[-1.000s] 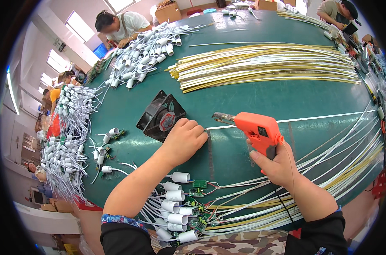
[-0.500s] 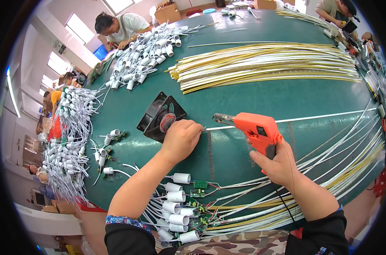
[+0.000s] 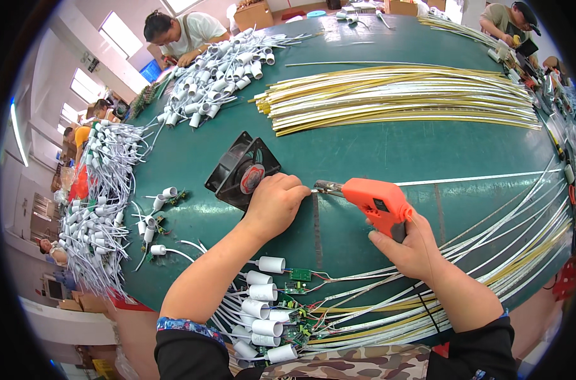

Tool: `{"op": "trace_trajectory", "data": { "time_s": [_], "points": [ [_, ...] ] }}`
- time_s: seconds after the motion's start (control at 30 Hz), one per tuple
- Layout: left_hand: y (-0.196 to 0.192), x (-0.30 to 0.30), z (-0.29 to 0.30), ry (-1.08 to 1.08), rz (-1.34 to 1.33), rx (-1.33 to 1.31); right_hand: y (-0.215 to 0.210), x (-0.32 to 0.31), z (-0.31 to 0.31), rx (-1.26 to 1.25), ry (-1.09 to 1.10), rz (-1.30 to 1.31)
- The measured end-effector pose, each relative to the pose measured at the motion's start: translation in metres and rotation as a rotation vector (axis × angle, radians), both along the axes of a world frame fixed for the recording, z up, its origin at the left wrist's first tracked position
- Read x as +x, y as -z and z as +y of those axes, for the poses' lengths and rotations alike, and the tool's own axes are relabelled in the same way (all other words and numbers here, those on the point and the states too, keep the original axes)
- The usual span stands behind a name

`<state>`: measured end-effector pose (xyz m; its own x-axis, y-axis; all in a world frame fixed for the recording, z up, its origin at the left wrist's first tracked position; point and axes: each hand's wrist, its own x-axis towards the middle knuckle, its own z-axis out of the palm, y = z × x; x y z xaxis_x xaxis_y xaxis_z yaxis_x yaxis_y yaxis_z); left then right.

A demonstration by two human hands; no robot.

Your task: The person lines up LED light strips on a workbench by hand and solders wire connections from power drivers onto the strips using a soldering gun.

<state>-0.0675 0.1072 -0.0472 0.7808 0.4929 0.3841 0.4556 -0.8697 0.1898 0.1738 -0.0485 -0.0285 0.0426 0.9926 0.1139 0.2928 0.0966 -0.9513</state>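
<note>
The left hand (image 3: 276, 202) is creeping toward the orange glue gun (image 3: 377, 201), fingers curled on something hidden (can't tell what), while the right hand (image 3: 415, 250) is gripping the handle, nozzle closing in.

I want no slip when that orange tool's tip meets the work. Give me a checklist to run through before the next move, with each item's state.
1. Right hand grips the orange gun-shaped tool: ok.
2. Tool tip points at the left hand, right beside its fingers: not ok.
3. Part under the left hand visible: cannot tell, hand covers it.
4. Black fan lies next to the left hand: ok.
5. White caps with green boards lie within reach at the near edge: ok.
</note>
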Motion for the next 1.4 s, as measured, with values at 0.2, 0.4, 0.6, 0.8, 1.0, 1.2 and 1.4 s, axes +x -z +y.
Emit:
{"op": "trace_trajectory", "data": {
  "time_s": [0.2,0.4,0.6,0.8,1.0,1.2,1.4],
  "points": [
    [0.001,-0.001,0.001,-0.007,0.013,0.0,0.003,-0.002,0.002,-0.008,-0.013,-0.07],
    [0.0,0.001,0.0,-0.018,0.026,-0.004,-0.001,0.0,0.001,-0.014,-0.024,-0.09],
    [0.001,0.0,-0.002,-0.04,0.033,-0.021,-0.006,-0.001,-0.003,-0.036,0.0,-0.134],
    [0.003,0.005,0.003,-0.022,0.02,-0.019,-0.011,0.006,-0.005,-0.12,0.057,0.066],
    [0.007,-0.014,0.002,-0.077,0.051,-0.028,-0.015,-0.004,0.0,-0.042,0.048,0.198],
    [0.017,0.013,0.008,-0.028,0.038,0.076,-0.007,0.05,-0.03,0.147,0.34,0.139],
    [0.031,-0.006,-0.001,-0.104,-0.009,0.035,-0.049,0.021,-0.04,0.171,0.165,0.116]
  ]
}}
